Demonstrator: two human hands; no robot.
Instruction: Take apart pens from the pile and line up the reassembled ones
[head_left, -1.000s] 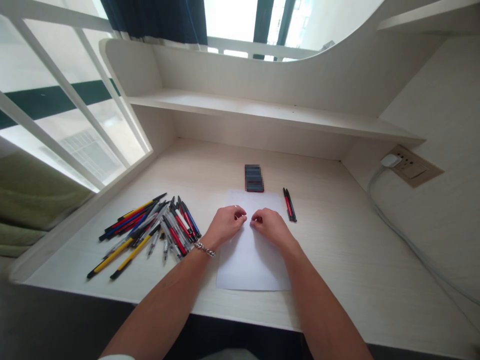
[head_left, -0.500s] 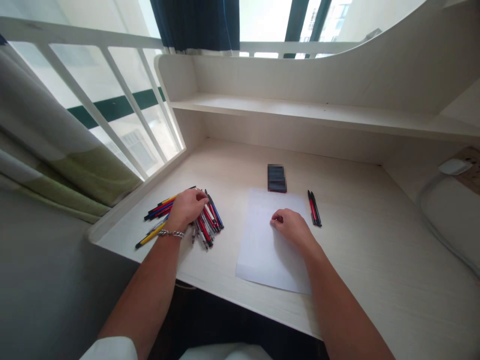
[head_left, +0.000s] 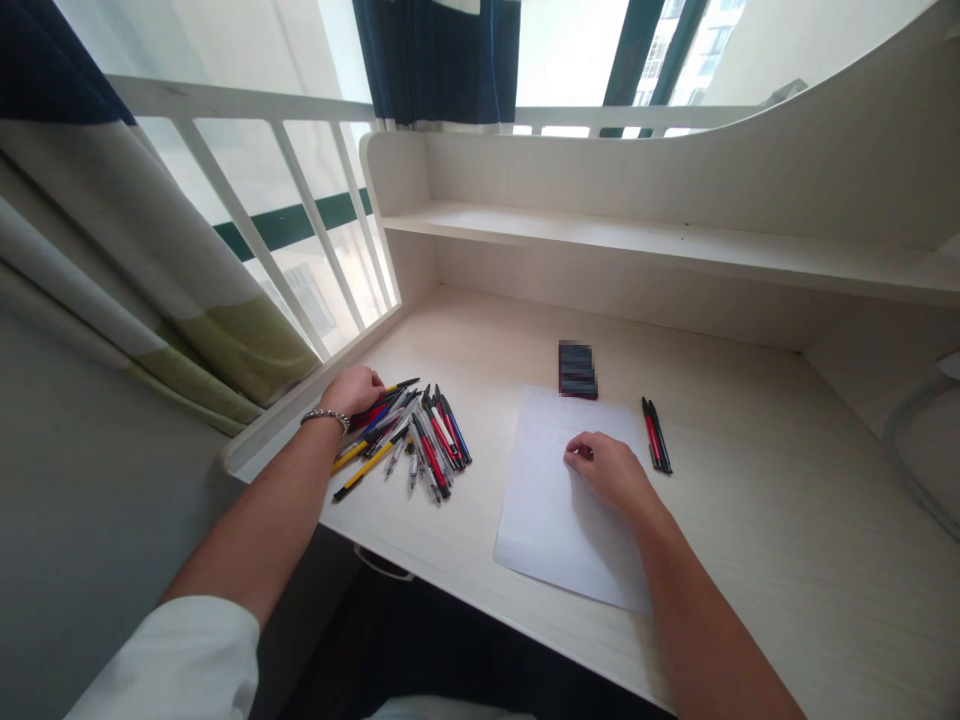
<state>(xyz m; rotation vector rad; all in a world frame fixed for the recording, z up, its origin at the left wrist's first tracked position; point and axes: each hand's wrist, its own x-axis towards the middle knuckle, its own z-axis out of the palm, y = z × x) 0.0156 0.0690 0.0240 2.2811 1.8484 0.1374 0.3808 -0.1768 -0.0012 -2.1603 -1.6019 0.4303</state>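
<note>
A loose pile of pens (head_left: 435, 440) in red, blue, yellow, white, clear and black lies on the left of the desk. My left hand (head_left: 352, 390) is at its far left edge, fingers curled down against the pens beside a yellow pen with a black end (head_left: 403, 385). Its fingertips are partly hidden, so what they grip cannot be made out. A white sheet of paper (head_left: 536, 500) lies flat to the right of the pile. On the sheet rests my right hand (head_left: 604, 465), fingers curled together with nothing visible in them.
Two pens (head_left: 656, 435), red and black, lie side by side right of the paper. A dark, blurred rectangular object (head_left: 577, 369) sits behind the sheet. A raised shelf (head_left: 570, 235) runs along the back of the desk, and a curtain (head_left: 187, 290) hangs at the left.
My left hand has moved from over the middle of the pile to its far left edge, and the left pens now lie closer to the others. The view has shifted; my right hand stays on the paper.
</note>
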